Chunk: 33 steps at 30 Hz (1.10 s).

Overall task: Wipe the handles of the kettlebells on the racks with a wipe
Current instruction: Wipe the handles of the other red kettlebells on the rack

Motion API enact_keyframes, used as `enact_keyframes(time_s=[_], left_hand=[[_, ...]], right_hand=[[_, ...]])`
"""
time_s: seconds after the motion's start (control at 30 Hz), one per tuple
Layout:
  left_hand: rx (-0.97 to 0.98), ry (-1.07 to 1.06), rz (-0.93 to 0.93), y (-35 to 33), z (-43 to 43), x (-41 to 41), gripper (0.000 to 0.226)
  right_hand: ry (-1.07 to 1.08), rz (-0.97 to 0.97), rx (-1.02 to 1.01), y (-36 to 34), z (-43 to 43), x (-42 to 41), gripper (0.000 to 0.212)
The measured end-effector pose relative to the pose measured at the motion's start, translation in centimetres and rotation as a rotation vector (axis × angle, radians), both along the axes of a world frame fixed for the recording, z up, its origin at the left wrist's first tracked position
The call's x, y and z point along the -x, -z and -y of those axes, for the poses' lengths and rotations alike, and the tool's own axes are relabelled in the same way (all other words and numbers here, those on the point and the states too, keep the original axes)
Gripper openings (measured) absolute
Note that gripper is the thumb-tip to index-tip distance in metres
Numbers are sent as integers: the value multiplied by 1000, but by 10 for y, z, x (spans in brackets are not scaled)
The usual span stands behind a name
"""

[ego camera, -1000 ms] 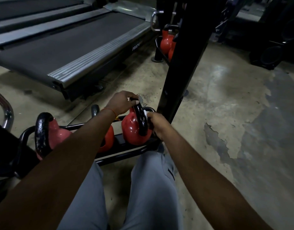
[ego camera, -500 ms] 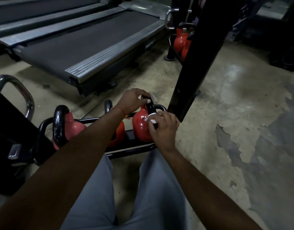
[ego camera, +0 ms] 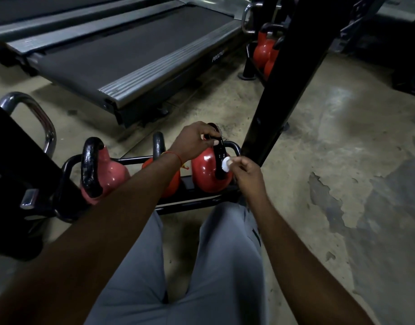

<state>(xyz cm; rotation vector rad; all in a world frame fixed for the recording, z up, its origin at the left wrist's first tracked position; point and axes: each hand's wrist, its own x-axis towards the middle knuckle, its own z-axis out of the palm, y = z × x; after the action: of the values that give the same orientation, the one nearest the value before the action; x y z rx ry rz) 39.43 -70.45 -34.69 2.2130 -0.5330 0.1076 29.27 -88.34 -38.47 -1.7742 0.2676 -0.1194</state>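
Three red kettlebells with black handles sit on a low black rack (ego camera: pixel 197 200). My left hand (ego camera: pixel 194 140) grips the top of the black handle (ego camera: pixel 218 158) of the rightmost kettlebell (ego camera: pixel 205 171). My right hand (ego camera: pixel 246 171) pinches a small white wipe (ego camera: pixel 226 165) and presses it against the lower right side of that handle. The middle kettlebell (ego camera: pixel 158 146) is mostly hidden behind my left forearm. The pinkish left kettlebell (ego camera: pixel 108 172) stands untouched with its handle (ego camera: pixel 90 168) facing me.
A black slanted post (ego camera: pixel 281 90) rises just right of the rack. A treadmill (ego camera: pixel 122 52) lies beyond it on the concrete floor. More red kettlebells (ego camera: pixel 264 51) sit on a far rack. A chrome bar (ego camera: pixel 35 113) and black frame stand at left. My grey-trousered legs fill the foreground.
My right hand has shifted from over the handle to its right side, so the wipe now shows at my fingertips. My left hand keeps its grip on the handle top. The view has shifted slightly.
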Motion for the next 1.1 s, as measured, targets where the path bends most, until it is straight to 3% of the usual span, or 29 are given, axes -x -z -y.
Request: enact_keyframes(time_s=[0.2, 0.3, 0.4, 0.53, 0.67, 0.73, 0.83, 0.93, 1.1], left_hand=[[-16, 18, 6, 0, 0, 3, 24], [-39, 18, 6, 0, 0, 4, 25], [-31, 4, -10, 1, 1, 4, 26], [-30, -1, -15, 1, 1, 5, 27], [-33, -6, -5, 2, 0, 7, 26], [-44, -10, 1, 1, 1, 8, 27], [-21, -17, -19, 0, 1, 8, 27], [-35, -10, -4, 2, 2, 6, 27], [-32, 4, -16, -2, -1, 6, 27]], right_hand=[[219, 393, 782, 9, -36, 3, 21], [214, 399, 924, 22, -41, 10, 19], [219, 363, 801, 37, -25, 24, 21], [147, 250, 344, 43, -7, 29, 27], [108, 350, 566, 42, -26, 26, 20], [151, 349, 503, 39, -32, 26, 21], [183, 257, 233, 36, -21, 30, 22], [71, 120, -99, 35, -7, 24, 27], [-61, -154, -305, 26, -9, -17, 27]])
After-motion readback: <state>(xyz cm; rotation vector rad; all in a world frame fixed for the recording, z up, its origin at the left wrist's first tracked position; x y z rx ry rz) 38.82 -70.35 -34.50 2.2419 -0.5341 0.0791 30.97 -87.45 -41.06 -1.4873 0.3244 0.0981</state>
